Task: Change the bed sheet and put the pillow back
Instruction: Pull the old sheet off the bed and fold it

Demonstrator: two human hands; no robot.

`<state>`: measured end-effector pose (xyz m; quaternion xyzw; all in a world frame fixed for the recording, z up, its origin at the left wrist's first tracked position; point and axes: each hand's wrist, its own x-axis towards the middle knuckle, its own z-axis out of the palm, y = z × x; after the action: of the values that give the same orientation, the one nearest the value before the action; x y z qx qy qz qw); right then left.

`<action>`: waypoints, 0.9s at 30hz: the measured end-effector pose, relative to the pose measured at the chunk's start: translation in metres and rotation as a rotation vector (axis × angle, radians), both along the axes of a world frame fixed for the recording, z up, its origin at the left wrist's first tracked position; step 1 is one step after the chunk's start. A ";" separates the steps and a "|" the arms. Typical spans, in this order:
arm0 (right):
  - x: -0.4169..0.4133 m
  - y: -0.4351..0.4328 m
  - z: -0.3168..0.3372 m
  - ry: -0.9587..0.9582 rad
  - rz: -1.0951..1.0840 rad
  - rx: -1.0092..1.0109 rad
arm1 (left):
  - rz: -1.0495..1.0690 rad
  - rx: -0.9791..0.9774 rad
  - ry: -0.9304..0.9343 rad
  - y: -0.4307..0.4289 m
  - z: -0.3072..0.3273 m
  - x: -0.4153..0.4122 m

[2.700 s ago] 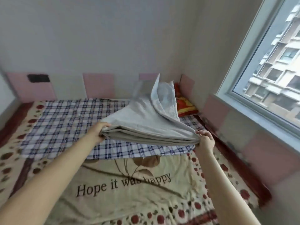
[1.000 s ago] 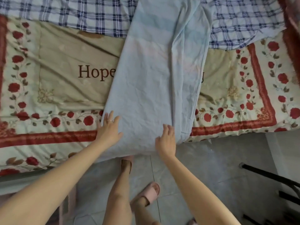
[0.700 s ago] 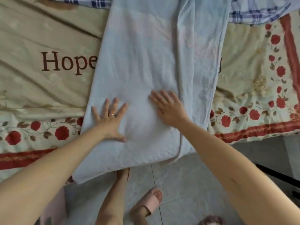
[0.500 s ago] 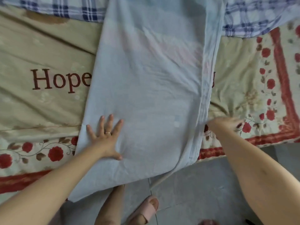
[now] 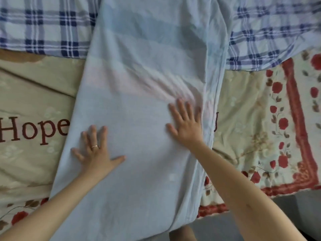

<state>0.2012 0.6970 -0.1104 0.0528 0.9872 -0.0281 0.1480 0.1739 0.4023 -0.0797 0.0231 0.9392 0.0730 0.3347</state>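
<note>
**Folded sheet lies lengthways under two flat palms**

Head view: the pale blue folded sheet (image 5: 139, 84) runs as a long strip from bottom centre to the top of the frame, over the floral cover (image 5: 251, 136) and the plaid sheet (image 5: 43, 26). The left hand (image 5: 94, 152) and right hand (image 5: 186, 124) press on it with fingers spread, gripping nothing. Its layered edges run along the strip's right side, just beside the right hand, so unfolding probably starts there.

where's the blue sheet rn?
Head view, centre: the pale blue sheet lies as a long strip across the plaid sheet and the floral quilt, near end overhanging the quilt's edge, left hand and right hand flat on it.
</note>
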 end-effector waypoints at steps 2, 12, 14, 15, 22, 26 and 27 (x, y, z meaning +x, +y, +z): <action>0.012 0.067 0.008 -0.078 -0.355 0.004 | 0.088 0.000 -0.021 0.033 0.001 -0.029; -0.211 0.149 0.071 0.190 -0.758 -0.813 | 0.091 0.279 0.409 0.272 0.006 -0.097; -0.269 0.162 0.067 0.019 -0.949 -1.021 | 0.021 0.299 0.309 0.320 0.014 -0.099; -0.289 0.169 0.062 -0.023 -1.014 -1.098 | -0.011 0.290 0.260 0.337 0.016 -0.105; -0.336 0.191 0.044 0.132 -1.165 -1.005 | -0.043 0.251 0.250 0.358 0.011 -0.136; -0.326 0.211 0.074 0.503 -0.900 -1.075 | -0.087 0.340 0.523 0.363 0.038 -0.133; -0.318 0.217 0.076 0.557 -0.930 -1.084 | -0.128 0.342 0.542 0.366 0.040 -0.129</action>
<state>-0.1170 0.9144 -0.0342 0.3739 0.7125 -0.5798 -0.1281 0.0446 0.7679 -0.0395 0.1566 0.9648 0.1999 0.0678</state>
